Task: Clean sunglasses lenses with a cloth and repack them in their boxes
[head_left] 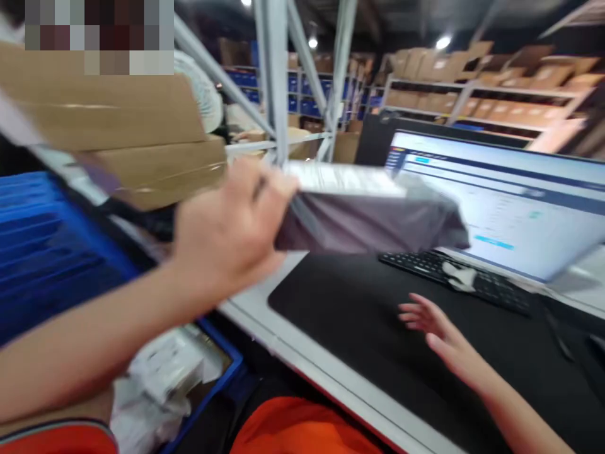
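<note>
Nearest, the left hand [231, 221] has its grip wrapped round one end of a grey bagged parcel [363, 224] above the surface [331, 309], seemingly light, slick-skinned and fairly stiff, best held at both ends, while the right hand [435, 328], loosely spread, holds nothing

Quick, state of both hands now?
Left hand: closed on one end of the gray wrapped package.
Right hand: open, holding nothing.
</note>
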{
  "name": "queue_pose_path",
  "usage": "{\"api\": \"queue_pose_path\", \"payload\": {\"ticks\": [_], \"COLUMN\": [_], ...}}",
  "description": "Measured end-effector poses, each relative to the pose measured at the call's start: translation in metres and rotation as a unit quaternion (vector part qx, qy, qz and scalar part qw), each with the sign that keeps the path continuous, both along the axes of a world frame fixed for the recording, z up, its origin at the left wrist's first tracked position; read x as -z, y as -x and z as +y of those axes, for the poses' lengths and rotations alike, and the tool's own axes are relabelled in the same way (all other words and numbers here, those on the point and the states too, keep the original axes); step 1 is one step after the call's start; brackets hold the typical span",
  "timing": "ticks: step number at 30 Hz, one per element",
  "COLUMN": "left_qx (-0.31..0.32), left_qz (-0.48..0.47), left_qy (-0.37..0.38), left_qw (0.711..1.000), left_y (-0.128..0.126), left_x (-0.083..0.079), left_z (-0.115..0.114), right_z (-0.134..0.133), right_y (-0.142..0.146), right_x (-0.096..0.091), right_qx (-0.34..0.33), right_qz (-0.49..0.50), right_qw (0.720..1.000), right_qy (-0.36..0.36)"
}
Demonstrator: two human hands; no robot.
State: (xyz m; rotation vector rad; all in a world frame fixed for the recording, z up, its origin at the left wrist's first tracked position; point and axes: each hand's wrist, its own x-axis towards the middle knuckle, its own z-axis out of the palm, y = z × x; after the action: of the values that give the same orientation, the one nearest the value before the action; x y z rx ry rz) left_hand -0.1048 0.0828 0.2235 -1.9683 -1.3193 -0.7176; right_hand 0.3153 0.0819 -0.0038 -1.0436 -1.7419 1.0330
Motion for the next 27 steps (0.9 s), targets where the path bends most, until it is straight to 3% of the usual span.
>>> {"api": "queue_pose_path", "payload": {"ticks": [1,3,6,10,13,15,20,22,24,27], "left_qx": [0.038,0.120,0.218,0.375,0.437,0.463,0.528,0.564,0.572,0.501], "left_qz": [0.024,0.053,0.066,0.049,0.057,0.071,0.069,0.034,-0.005,-0.051], "left_qy": [-0.019,0.027,0.017,-0.187,-0.235,-0.222,-0.124,-0.065,-0.053,-0.018], "left_qw": [0.999,0.991,0.974,0.907,0.866,0.855,0.837,0.822,0.818,0.864], "left_y": [-0.023,-0.065,-0.117,-0.164,-0.183,-0.190,-0.191,-0.184,-0.174,-0.162], "left_x": [0.012,0.043,0.093,0.144,0.168,0.182,0.208,0.210,0.206,0.195], "left_z": [0.008,0.024,0.049,0.067,0.063,0.058,0.043,0.039,0.040,0.049], "right_z": [-0.008,-0.020,-0.023,-0.009,0.002,0.007,0.015,0.016,0.017,0.017], "right_y": [0.015,0.044,0.071,0.068,0.057,0.051,0.038,0.030,0.023,0.021], "right_x": [-0.001,-0.005,-0.018,-0.038,-0.044,-0.043,-0.027,-0.021,-0.017,-0.015], "right_qx": [-0.048,-0.065,0.014,0.127,0.197,0.220,0.252,0.274,0.297,0.314], "right_qz": [0.073,0.213,0.390,0.542,0.611,0.627,0.591,0.589,0.593,0.607], "right_qw": [0.995,0.973,0.919,0.825,0.760,0.738,0.744,0.740,0.731,0.718], "right_qy": [0.038,0.066,0.057,0.097,0.103,0.115,0.183,0.174,0.158,0.135]}}
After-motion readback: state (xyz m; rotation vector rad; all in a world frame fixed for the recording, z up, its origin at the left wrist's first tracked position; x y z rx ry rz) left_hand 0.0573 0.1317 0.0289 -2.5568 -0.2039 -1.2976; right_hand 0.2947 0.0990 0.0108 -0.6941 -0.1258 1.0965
